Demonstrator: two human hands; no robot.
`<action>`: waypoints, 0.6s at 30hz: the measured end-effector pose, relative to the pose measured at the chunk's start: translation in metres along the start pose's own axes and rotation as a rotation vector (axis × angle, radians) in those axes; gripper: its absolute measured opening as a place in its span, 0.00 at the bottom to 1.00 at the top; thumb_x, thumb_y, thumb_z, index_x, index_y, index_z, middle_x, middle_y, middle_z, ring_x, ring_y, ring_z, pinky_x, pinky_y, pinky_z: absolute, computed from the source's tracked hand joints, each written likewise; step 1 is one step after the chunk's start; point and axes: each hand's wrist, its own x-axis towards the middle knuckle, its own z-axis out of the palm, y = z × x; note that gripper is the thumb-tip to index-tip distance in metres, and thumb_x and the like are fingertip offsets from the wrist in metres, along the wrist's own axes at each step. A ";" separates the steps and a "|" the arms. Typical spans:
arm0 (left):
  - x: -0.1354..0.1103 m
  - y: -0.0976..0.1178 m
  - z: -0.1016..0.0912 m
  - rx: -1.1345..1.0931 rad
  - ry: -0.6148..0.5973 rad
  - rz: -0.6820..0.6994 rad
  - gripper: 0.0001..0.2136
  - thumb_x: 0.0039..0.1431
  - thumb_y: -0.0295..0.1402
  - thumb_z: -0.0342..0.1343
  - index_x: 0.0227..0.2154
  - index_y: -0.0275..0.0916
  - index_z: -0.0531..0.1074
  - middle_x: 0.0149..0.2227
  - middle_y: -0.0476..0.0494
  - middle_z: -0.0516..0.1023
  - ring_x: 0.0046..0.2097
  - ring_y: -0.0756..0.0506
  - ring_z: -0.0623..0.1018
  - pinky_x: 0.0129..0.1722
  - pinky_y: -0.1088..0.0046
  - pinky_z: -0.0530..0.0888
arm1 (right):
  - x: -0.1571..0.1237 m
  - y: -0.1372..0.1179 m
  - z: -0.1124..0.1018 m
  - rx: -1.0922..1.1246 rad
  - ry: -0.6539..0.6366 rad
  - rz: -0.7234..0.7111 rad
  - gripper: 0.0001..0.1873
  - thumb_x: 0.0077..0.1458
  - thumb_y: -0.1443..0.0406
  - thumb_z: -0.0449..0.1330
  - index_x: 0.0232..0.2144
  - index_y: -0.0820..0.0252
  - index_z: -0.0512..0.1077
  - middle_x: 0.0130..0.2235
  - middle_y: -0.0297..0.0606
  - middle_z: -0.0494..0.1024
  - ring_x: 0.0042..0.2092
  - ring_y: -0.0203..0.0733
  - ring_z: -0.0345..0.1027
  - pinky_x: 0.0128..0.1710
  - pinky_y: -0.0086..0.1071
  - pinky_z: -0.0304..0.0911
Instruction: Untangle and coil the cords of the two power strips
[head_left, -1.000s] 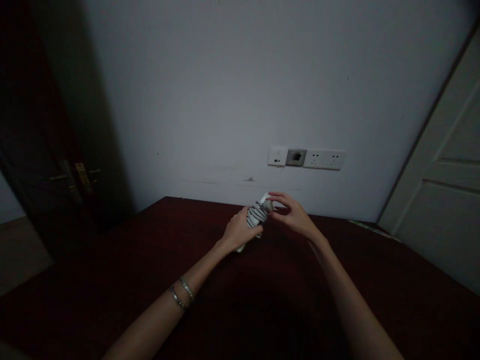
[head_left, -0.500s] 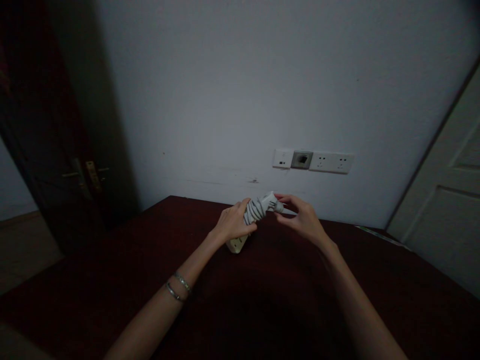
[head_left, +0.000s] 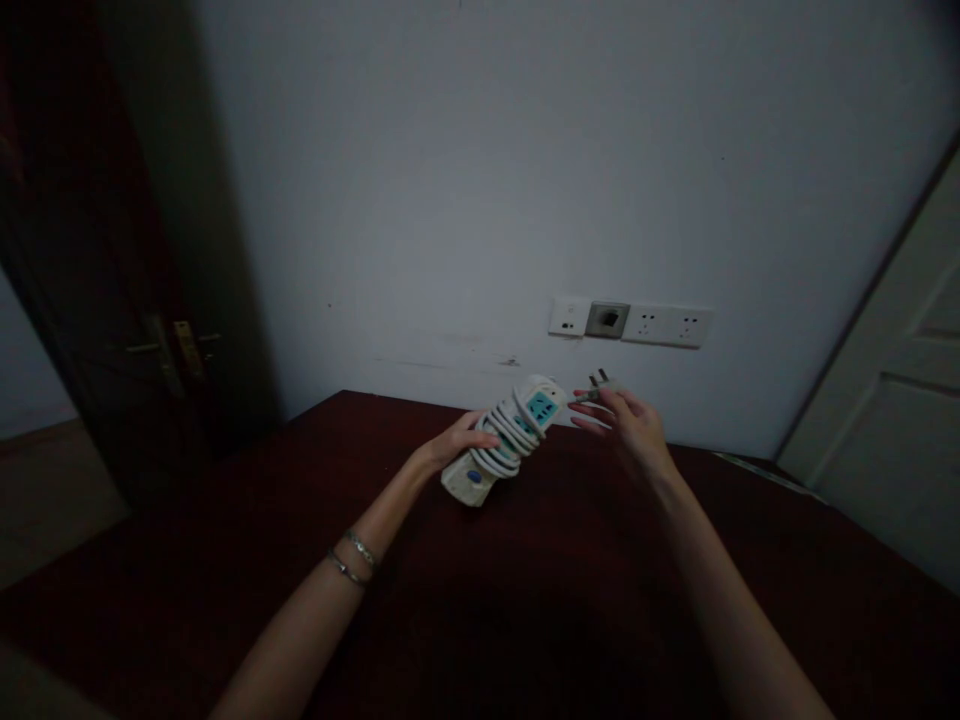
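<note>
A white power strip (head_left: 504, 441) with its cord coiled round it is held tilted above the dark red table (head_left: 225, 560). My left hand (head_left: 450, 447) grips the strip from behind, its fingers wrapped round the coils. My right hand (head_left: 628, 420), to the right of the strip, pinches the plug (head_left: 598, 383) at the free end of the cord. The strip's teal socket face and a blue button point toward me.
A row of wall sockets (head_left: 630, 322) sits on the white wall just above the table's far edge. A dark door with a brass handle (head_left: 169, 350) stands at the left, a white door (head_left: 892, 400) at the right. Two bracelets ring my left wrist.
My right hand has pulled the plug free of the coils and moved it right and up. The strip has turned so that its socket face shows.
</note>
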 end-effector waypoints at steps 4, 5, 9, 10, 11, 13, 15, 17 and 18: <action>-0.005 0.009 0.009 0.089 -0.189 -0.174 0.18 0.38 0.33 0.62 0.36 0.32 0.73 0.34 0.40 0.76 0.34 0.45 0.75 0.35 0.69 0.71 | 0.004 -0.003 -0.003 0.108 0.079 -0.021 0.12 0.46 0.57 0.63 0.28 0.59 0.70 0.37 0.40 0.78 0.40 0.44 0.74 0.46 0.41 0.69; -0.005 0.009 0.011 0.120 -0.212 -0.208 0.18 0.37 0.32 0.63 0.35 0.33 0.73 0.34 0.41 0.76 0.33 0.45 0.75 0.35 0.69 0.72 | 0.004 -0.006 -0.003 0.139 0.096 -0.044 0.11 0.47 0.57 0.62 0.29 0.59 0.70 0.36 0.40 0.78 0.40 0.44 0.74 0.47 0.41 0.69; -0.001 -0.008 0.007 0.066 -0.191 -0.282 0.19 0.39 0.32 0.63 0.38 0.32 0.72 0.35 0.40 0.76 0.34 0.46 0.76 0.34 0.71 0.72 | 0.005 -0.025 -0.010 0.255 0.174 -0.111 0.10 0.48 0.59 0.61 0.32 0.58 0.69 0.36 0.38 0.78 0.41 0.42 0.73 0.45 0.38 0.69; 0.000 -0.014 0.003 0.021 -0.169 -0.283 0.20 0.39 0.33 0.63 0.39 0.32 0.71 0.36 0.39 0.76 0.35 0.46 0.76 0.35 0.70 0.72 | 0.006 -0.031 -0.015 0.273 0.199 -0.117 0.09 0.49 0.60 0.60 0.33 0.58 0.70 0.36 0.38 0.78 0.41 0.42 0.74 0.43 0.36 0.70; 0.002 -0.020 -0.003 -0.025 -0.145 -0.278 0.21 0.39 0.33 0.63 0.40 0.31 0.71 0.38 0.37 0.76 0.36 0.45 0.76 0.35 0.70 0.72 | 0.006 -0.037 -0.020 0.289 0.228 -0.122 0.09 0.49 0.60 0.59 0.33 0.58 0.70 0.36 0.37 0.78 0.40 0.41 0.74 0.42 0.35 0.71; 0.003 -0.031 -0.015 -0.113 -0.091 -0.248 0.23 0.40 0.35 0.62 0.41 0.30 0.70 0.39 0.35 0.76 0.37 0.43 0.77 0.36 0.68 0.72 | 0.006 -0.047 -0.035 0.321 0.315 -0.134 0.07 0.51 0.62 0.56 0.32 0.59 0.70 0.34 0.37 0.77 0.39 0.40 0.74 0.39 0.32 0.71; 0.004 -0.038 -0.029 -0.211 -0.026 -0.209 0.24 0.41 0.37 0.61 0.41 0.29 0.70 0.38 0.33 0.77 0.36 0.43 0.77 0.36 0.67 0.73 | 0.007 -0.054 -0.052 0.350 0.436 -0.159 0.06 0.51 0.65 0.54 0.30 0.60 0.71 0.32 0.38 0.76 0.37 0.39 0.74 0.38 0.31 0.71; 0.002 -0.041 -0.040 -0.318 0.022 -0.183 0.24 0.41 0.39 0.59 0.41 0.28 0.70 0.36 0.33 0.77 0.33 0.42 0.77 0.34 0.66 0.73 | 0.008 -0.057 -0.070 0.361 0.559 -0.181 0.06 0.51 0.68 0.53 0.27 0.62 0.70 0.30 0.39 0.75 0.35 0.38 0.73 0.38 0.32 0.71; 0.000 -0.041 -0.045 -0.363 0.023 -0.186 0.25 0.41 0.40 0.58 0.41 0.28 0.70 0.36 0.33 0.78 0.32 0.42 0.77 0.33 0.66 0.73 | 0.009 -0.056 -0.079 0.359 0.605 -0.190 0.06 0.51 0.70 0.53 0.26 0.62 0.69 0.29 0.39 0.74 0.35 0.38 0.73 0.39 0.33 0.71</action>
